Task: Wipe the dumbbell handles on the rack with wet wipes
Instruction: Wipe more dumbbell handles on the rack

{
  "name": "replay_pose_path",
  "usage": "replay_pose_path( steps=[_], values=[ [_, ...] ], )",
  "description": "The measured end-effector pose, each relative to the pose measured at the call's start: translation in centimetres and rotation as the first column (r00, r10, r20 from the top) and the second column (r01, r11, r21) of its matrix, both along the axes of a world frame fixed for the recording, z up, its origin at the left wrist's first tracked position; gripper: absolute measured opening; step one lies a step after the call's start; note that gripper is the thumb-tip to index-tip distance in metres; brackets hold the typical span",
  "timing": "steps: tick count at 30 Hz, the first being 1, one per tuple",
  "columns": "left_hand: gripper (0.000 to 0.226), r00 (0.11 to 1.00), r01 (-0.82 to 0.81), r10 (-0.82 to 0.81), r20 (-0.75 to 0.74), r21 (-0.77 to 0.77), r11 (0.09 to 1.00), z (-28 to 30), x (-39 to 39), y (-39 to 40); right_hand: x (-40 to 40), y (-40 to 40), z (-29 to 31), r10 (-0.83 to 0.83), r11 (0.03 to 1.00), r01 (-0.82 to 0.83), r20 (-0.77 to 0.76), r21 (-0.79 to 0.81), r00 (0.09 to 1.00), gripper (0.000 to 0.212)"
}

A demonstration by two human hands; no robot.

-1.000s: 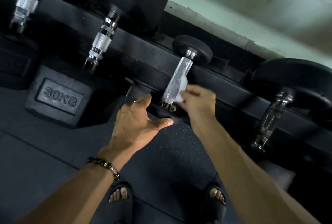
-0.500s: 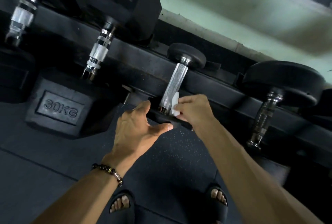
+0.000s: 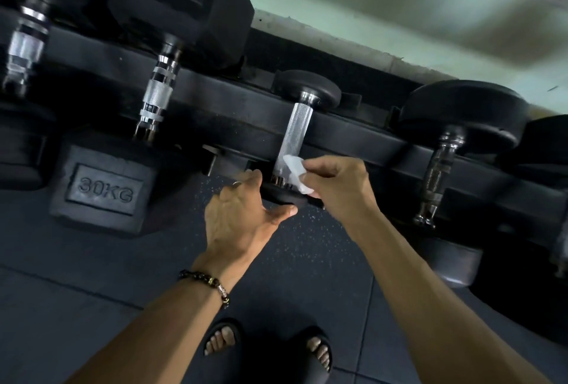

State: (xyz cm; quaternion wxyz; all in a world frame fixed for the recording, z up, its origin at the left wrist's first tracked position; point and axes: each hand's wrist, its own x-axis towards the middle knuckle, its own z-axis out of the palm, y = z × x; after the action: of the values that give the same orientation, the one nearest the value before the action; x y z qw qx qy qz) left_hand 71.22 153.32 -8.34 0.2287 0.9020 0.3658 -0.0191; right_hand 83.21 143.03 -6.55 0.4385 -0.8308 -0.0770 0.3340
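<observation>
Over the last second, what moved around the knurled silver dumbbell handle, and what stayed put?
The right hand slid the white wet wipe down the knurled silver dumbbell handle to its near end. The left hand stayed cupped on the near black rubber head, and the dumbbell stayed racked.

A crumpled white wet wipe (image 3: 295,175) presses against the lower end of a knurled silver dumbbell handle (image 3: 294,137) at frame centre. The handle tilts slightly, spanning the black rack (image 3: 233,106) between round black heads.
</observation>
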Motion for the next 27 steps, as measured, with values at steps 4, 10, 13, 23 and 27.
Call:
replay_pose_path(
  steps=[4, 10, 13, 23, 27],
  values=[
    [0.068, 0.996, 0.086, -0.087, 0.022, 0.018, 0.996, 1.0, 0.0, -0.7, 0.0, -0.7, 0.8, 0.001, 0.999, -0.003, 0.077, 0.032, 0.997, 0.017],
    [0.101, 0.966, 0.251, -0.24, 0.093, -0.14, 0.958, 3.8, 0.9, 0.7, -0.3, -0.9, 1.7, 0.086, 0.99, -0.096, 0.106, 0.101, 0.991, 0.018],
    [0.036, 0.933, 0.199, -0.092, 0.349, -0.285, 0.938, 3.6, 1.6, 1.6, -0.2, -0.4, 2.2, 0.046, 0.973, -0.055, 0.043, 0.222, 0.998, 0.013],
    [0.017, 0.794, -0.128, 0.517, 0.319, -0.744, 0.656, 0.9, 9.1, 6.0, -5.6, 1.6, -0.6, -0.039, 0.971, 0.07, 0.138, -0.228, 0.99, 0.059],
    [0.016, 0.864, -0.101, 0.48, 0.154, -0.88, 0.464, 0.7, 11.8, 5.8, -7.2, 2.9, -1.3, -0.129, 0.935, 0.201, 0.247, -0.293, 0.96, 0.067]
  ],
)
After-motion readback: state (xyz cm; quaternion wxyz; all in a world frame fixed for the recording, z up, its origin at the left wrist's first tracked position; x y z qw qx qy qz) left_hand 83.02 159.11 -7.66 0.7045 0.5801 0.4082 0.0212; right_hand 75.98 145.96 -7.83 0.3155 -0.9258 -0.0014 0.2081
